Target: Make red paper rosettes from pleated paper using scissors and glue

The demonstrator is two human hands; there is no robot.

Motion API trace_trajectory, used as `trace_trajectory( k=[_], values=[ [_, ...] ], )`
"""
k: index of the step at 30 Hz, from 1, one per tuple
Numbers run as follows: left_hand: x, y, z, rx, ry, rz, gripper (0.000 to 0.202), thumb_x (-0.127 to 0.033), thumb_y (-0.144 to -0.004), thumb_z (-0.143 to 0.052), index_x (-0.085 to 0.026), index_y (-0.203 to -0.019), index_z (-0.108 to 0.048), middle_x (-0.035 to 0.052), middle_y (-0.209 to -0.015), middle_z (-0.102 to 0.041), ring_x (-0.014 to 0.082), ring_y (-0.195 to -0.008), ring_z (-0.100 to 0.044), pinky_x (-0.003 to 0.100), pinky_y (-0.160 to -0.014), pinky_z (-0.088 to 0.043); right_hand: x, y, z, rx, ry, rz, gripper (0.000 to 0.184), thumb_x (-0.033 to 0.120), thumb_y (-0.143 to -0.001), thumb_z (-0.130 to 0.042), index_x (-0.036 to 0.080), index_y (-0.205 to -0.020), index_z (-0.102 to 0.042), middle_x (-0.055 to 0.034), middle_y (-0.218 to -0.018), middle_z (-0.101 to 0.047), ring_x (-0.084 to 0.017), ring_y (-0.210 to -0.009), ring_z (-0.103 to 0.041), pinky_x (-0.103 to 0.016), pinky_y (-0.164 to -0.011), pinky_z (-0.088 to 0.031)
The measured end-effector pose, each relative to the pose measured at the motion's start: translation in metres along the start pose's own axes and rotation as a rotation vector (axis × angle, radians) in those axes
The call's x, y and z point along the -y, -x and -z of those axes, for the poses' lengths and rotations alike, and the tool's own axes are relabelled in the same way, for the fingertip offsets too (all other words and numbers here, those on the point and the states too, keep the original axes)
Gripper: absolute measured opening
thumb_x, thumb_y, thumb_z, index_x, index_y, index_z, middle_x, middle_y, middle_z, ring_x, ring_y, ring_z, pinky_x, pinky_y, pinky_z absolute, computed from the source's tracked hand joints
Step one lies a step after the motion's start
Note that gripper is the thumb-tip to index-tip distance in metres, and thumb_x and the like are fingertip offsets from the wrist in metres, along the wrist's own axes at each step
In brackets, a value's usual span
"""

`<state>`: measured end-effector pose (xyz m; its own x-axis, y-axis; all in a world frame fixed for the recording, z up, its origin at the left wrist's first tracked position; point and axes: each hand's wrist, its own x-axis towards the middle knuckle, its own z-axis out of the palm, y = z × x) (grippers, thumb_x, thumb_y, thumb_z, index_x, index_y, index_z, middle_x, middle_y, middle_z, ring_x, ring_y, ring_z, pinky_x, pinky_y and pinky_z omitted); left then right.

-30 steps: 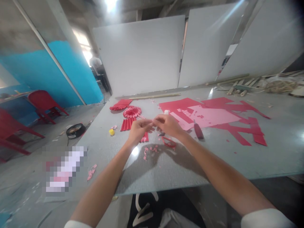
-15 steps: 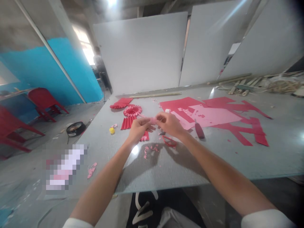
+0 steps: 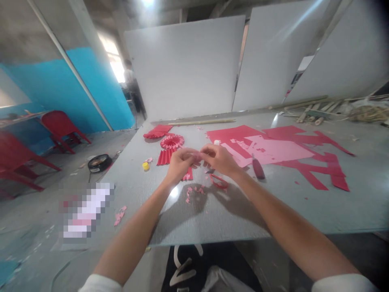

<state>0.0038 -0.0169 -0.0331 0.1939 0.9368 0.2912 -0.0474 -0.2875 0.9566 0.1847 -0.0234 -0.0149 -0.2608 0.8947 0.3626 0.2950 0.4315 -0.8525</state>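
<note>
My left hand [image 3: 179,164] and my right hand [image 3: 220,159] meet above the grey table [image 3: 212,211], fingertips pinched together on a small pink paper piece [image 3: 197,156]. Red-handled scissors [image 3: 217,181] lie just below my right hand. Pink paper scraps [image 3: 193,190] are scattered under my hands. A folded red paper strip [image 3: 188,174] lies under my left hand.
A round red paper rosette [image 3: 172,141], folded red fans [image 3: 158,132] and a yellow cap [image 3: 146,166] lie to the left. Red and pink paper sheets [image 3: 273,150] and a dark red knife [image 3: 258,169] lie to the right. White boards stand behind; red chairs [image 3: 60,127] stand at far left.
Both hands stay together on the pink piece, the fingers working slightly. The view has shifted a little to the right.
</note>
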Motion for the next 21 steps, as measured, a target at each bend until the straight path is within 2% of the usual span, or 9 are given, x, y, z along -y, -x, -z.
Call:
trace_trajectory(
  k=[6,11,14,18,21],
  values=[
    [-0.003,0.001,-0.003,0.002,0.025,-0.045,0.016,-0.023,-0.078,-0.07,-0.012,-0.088,-0.071,0.0067,-0.075,-0.073,0.018,-0.067,-0.072,0.027,-0.06,-0.058,0.001,0.0,0.002,0.012,-0.064,-0.015,0.028,0.046,-0.084,-0.07,0.018,-0.083,-0.067,-0.0039,-0.078,-0.07,-0.013,-0.055,-0.062,-0.026,-0.051,-0.051],
    [-0.006,0.001,-0.004,0.034,0.059,0.007,0.027,-0.036,-0.084,-0.068,-0.013,-0.098,-0.069,0.0069,-0.076,-0.073,0.0185,-0.066,-0.072,0.027,-0.058,-0.057,-0.003,-0.001,0.001,-0.029,-0.087,-0.023,0.039,0.055,-0.076,-0.077,0.018,-0.084,-0.067,-0.0041,-0.075,-0.069,-0.014,-0.055,-0.061,-0.028,-0.051,-0.05],
    [0.0,0.0,-0.002,0.032,-0.041,-0.021,0.031,-0.043,-0.086,-0.068,-0.012,-0.09,-0.069,0.0092,-0.078,-0.074,0.018,-0.066,-0.072,0.027,-0.059,-0.057,-0.004,-0.001,0.0,-0.043,-0.08,-0.043,0.042,0.057,-0.074,-0.079,0.018,-0.084,-0.066,-0.003,-0.071,-0.067,-0.015,-0.055,-0.061,-0.028,-0.049,-0.05],
    [0.008,-0.001,0.001,0.003,-0.15,-0.026,0.026,-0.037,-0.087,-0.067,-0.012,-0.081,-0.069,0.008,-0.069,-0.071,0.0168,-0.063,-0.07,0.027,-0.06,-0.056,-0.006,-0.001,-0.003,-0.014,-0.046,-0.048,0.039,0.056,-0.076,-0.076,0.019,-0.084,-0.065,-0.0031,-0.071,-0.068,-0.016,-0.056,-0.063,-0.028,-0.051,-0.051],
    [0.009,-0.002,0.001,0.004,-0.163,-0.018,0.021,-0.032,-0.088,-0.065,-0.013,-0.079,-0.069,0.0068,-0.065,-0.069,0.016,-0.059,-0.069,0.026,-0.059,-0.055,-0.009,-0.002,-0.005,0.018,-0.002,-0.048,0.035,0.054,-0.084,-0.068,0.019,-0.087,-0.068,-0.0046,-0.074,-0.07,-0.017,-0.058,-0.063,-0.029,-0.054,-0.051]
  ],
)
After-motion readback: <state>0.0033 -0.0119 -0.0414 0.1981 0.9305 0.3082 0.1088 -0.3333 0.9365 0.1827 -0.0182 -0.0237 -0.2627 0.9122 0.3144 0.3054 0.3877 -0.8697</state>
